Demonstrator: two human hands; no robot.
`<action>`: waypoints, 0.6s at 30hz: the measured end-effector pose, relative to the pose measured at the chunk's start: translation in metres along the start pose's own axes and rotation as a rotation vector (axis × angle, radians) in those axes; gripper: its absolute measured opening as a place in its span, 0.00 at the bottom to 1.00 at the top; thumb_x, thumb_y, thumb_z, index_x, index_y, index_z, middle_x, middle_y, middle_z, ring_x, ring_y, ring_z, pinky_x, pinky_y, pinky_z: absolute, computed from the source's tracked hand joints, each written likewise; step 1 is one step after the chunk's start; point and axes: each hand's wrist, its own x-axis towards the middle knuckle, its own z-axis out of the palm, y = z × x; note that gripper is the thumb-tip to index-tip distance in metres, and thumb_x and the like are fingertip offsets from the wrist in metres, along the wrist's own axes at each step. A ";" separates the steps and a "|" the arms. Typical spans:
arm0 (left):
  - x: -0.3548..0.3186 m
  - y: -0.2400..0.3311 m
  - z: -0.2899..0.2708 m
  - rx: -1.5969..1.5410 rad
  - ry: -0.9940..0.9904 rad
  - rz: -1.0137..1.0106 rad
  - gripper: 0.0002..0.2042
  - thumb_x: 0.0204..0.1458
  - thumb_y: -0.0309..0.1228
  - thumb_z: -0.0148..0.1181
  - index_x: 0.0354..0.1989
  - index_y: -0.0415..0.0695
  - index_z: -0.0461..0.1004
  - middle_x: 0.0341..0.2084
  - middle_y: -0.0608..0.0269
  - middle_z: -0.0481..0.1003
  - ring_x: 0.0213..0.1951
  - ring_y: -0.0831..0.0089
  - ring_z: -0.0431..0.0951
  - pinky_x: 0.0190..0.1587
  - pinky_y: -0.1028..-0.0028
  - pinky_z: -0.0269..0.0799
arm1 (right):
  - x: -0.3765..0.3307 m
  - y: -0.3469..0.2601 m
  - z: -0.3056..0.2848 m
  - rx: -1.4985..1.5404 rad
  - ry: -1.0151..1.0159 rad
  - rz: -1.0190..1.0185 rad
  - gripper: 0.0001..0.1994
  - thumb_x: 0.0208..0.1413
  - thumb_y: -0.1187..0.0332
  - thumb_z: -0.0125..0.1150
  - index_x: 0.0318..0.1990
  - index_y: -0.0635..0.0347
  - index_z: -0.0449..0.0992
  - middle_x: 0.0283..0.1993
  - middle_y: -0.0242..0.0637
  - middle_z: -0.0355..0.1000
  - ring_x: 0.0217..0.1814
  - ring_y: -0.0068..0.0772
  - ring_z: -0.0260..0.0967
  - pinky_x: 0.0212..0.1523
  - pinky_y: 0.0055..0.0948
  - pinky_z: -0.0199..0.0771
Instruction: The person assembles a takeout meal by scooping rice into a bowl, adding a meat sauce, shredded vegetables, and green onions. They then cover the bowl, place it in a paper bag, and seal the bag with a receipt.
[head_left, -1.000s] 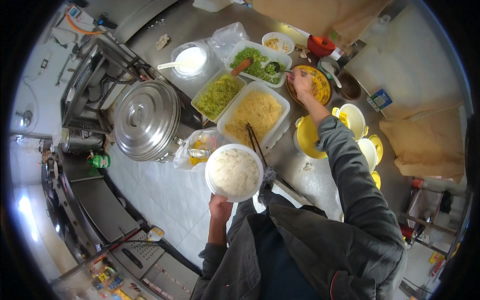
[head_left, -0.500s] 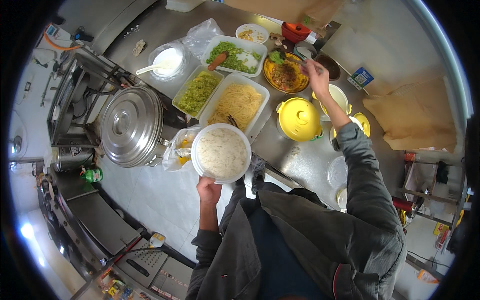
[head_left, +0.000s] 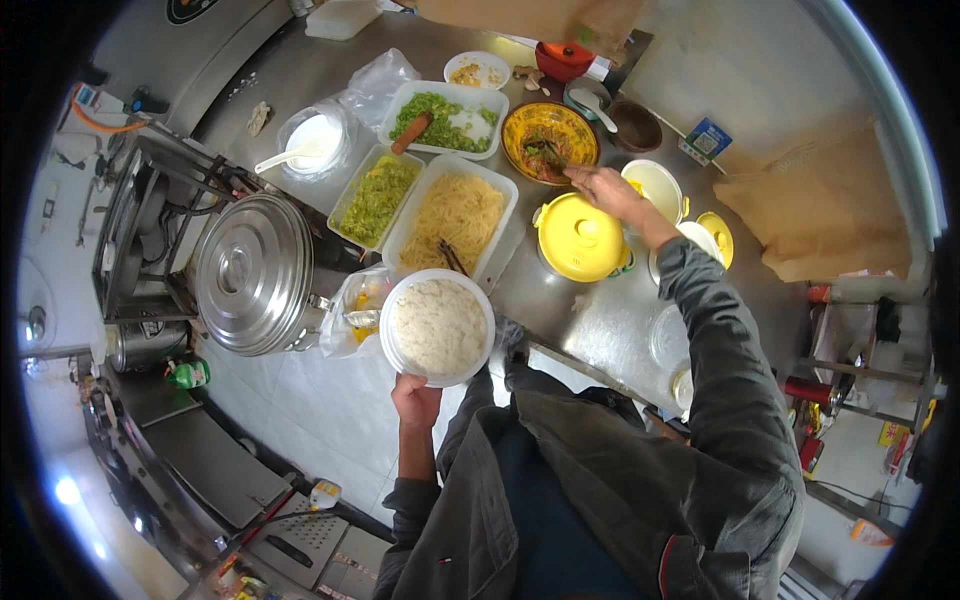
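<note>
A: Centre of the frame, item one: your left hand (head_left: 415, 398) grips the white bowl of rice (head_left: 437, 326) from below, fingers curled under its near rim, bowl level over the counter's front edge.

B: And the right?

A: Item two: your right hand (head_left: 605, 190), upper centre, reaches to the yellow bowl of dark stew (head_left: 550, 142). Fingers are bunched at its near rim; whether they pinch a utensil, you cannot tell.

B: Relation between the two?

A: Stew bowl lies up and right of the rice, well apart; the tray of yellow noodles (head_left: 455, 214) and the yellow lidded pot (head_left: 578, 238) sit between. Right hand is nearer the stew.

B: Other stock?

A: Large steel pot (head_left: 252, 273), centre left; green vegetable tray (head_left: 378, 198) beside the noodles.
</note>
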 end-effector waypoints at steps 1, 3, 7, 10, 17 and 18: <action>-0.002 0.001 0.000 0.006 -0.008 0.006 0.40 0.38 0.27 0.52 0.69 0.37 0.57 0.64 0.50 0.66 0.66 0.53 0.65 0.68 0.54 0.60 | -0.002 0.000 -0.008 -0.071 -0.046 -0.026 0.16 0.62 0.69 0.56 0.54 0.68 0.75 0.58 0.52 0.73 0.57 0.52 0.73 0.58 0.39 0.73; -0.006 0.001 0.003 -0.003 0.012 0.019 0.41 0.37 0.27 0.51 0.69 0.36 0.57 0.64 0.50 0.66 0.66 0.53 0.64 0.68 0.54 0.59 | -0.012 0.004 -0.022 -0.147 -0.063 -0.027 0.15 0.62 0.69 0.54 0.53 0.67 0.76 0.57 0.51 0.73 0.56 0.52 0.73 0.57 0.40 0.74; -0.018 0.000 0.001 -0.026 -0.010 0.025 0.41 0.37 0.28 0.51 0.69 0.36 0.56 0.65 0.49 0.64 0.67 0.53 0.63 0.69 0.54 0.58 | -0.029 0.004 -0.031 0.103 0.172 0.247 0.16 0.63 0.68 0.53 0.53 0.70 0.76 0.55 0.53 0.74 0.55 0.54 0.73 0.56 0.42 0.74; -0.024 0.000 0.004 -0.014 -0.003 0.039 0.41 0.37 0.29 0.51 0.69 0.35 0.56 0.66 0.49 0.64 0.67 0.53 0.63 0.69 0.55 0.57 | -0.028 0.000 -0.031 0.311 0.244 0.573 0.15 0.63 0.69 0.53 0.52 0.69 0.76 0.55 0.52 0.75 0.55 0.53 0.74 0.56 0.42 0.74; -0.019 0.001 0.012 -0.082 -0.050 0.015 0.41 0.37 0.29 0.51 0.68 0.33 0.57 0.65 0.48 0.66 0.66 0.51 0.65 0.69 0.54 0.57 | -0.002 0.024 0.007 -0.009 0.246 0.015 0.14 0.63 0.69 0.55 0.52 0.69 0.77 0.49 0.55 0.76 0.49 0.55 0.76 0.49 0.41 0.78; -0.022 0.000 0.013 -0.082 -0.047 0.019 0.41 0.37 0.29 0.51 0.68 0.33 0.57 0.64 0.47 0.66 0.66 0.51 0.65 0.69 0.54 0.58 | 0.000 0.025 0.006 0.004 0.301 0.106 0.14 0.63 0.69 0.56 0.51 0.69 0.77 0.49 0.56 0.76 0.48 0.56 0.76 0.49 0.42 0.78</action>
